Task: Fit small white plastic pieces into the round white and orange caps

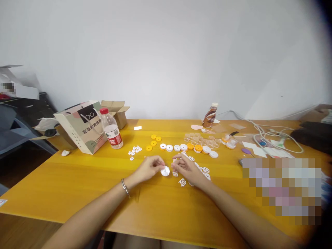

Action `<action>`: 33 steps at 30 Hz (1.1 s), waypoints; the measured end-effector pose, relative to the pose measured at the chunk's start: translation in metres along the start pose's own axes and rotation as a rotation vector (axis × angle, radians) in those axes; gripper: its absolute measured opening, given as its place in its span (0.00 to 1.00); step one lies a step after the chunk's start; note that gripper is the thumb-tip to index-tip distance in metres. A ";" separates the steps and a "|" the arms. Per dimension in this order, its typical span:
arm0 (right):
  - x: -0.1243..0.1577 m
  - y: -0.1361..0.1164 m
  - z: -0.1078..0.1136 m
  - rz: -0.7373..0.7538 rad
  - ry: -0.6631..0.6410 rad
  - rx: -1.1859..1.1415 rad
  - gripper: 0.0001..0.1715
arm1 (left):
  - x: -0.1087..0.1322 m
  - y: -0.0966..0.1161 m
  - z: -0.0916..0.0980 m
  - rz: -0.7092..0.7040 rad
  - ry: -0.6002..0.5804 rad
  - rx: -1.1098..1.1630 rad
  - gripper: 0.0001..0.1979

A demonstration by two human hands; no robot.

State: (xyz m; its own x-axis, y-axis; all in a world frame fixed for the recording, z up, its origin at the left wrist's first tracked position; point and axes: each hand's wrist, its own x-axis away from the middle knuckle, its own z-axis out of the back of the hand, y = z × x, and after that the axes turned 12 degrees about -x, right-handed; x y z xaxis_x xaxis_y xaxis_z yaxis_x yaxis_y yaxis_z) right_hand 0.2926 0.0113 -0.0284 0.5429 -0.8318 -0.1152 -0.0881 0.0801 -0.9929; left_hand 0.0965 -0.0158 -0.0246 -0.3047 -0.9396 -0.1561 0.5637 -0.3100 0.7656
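My left hand (153,165) pinches the edge of a small white round plastic disc (165,171) just above the table. To its right, my right hand (187,168) hovers with its fingers apart and nothing visible in them. Under and around that hand lie several white openwork plastic pieces (182,182), some hidden by it. Beyond both hands runs a row of white and orange round plastic parts (177,148), with yellow rings (148,148) at its left end. Small white pegged caps (132,158) sit left of these.
A water bottle (113,133) with a red cap and a paper bag (85,131) stand at the left. Clear rings (197,137) lie behind the row, near a brown drink bottle (210,117). Cables (278,129) and papers (255,149) cover the right of the table (109,193).
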 end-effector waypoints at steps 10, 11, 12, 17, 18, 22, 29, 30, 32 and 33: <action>-0.014 -0.014 0.055 0.124 0.301 0.614 0.14 | 0.005 0.000 0.003 -0.050 -0.158 -0.254 0.07; -0.013 -0.016 0.061 0.107 0.316 0.714 0.14 | 0.005 0.001 0.003 -0.071 -0.135 -0.294 0.07; -0.012 -0.018 0.068 0.078 0.331 0.814 0.14 | 0.006 0.003 0.003 -0.094 -0.101 -0.337 0.07; -0.008 -0.019 0.092 -0.157 0.284 1.050 0.16 | 0.009 0.020 -0.004 -0.274 0.013 -0.551 0.11; -0.008 -0.019 0.093 -0.188 0.251 1.044 0.17 | 0.010 0.024 -0.007 -0.314 0.003 -0.599 0.12; -0.007 -0.016 0.091 -0.228 0.137 0.993 0.15 | 0.011 0.034 -0.016 -0.412 -0.038 -0.769 0.13; -0.013 -0.009 0.088 -0.269 0.098 0.899 0.07 | 0.006 0.026 -0.023 -0.412 -0.053 -0.855 0.11; -0.013 -0.009 0.088 -0.261 0.109 0.874 0.06 | 0.005 0.025 -0.024 -0.410 -0.050 -0.857 0.11; -0.013 -0.011 0.087 -0.230 0.145 0.819 0.06 | 0.004 0.023 -0.025 -0.405 -0.044 -0.857 0.11; -0.013 -0.012 0.087 -0.213 0.164 0.785 0.07 | 0.004 0.023 -0.025 -0.400 -0.041 -0.854 0.10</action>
State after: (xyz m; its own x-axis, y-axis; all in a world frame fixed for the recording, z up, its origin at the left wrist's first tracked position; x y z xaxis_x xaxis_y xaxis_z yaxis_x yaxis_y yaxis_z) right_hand 0.3587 0.0689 -0.0175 0.3483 -0.9371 0.0234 0.6448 0.2213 -0.7316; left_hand 0.1275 -0.0304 -0.0238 -0.6146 -0.7396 -0.2743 0.7784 -0.6250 -0.0588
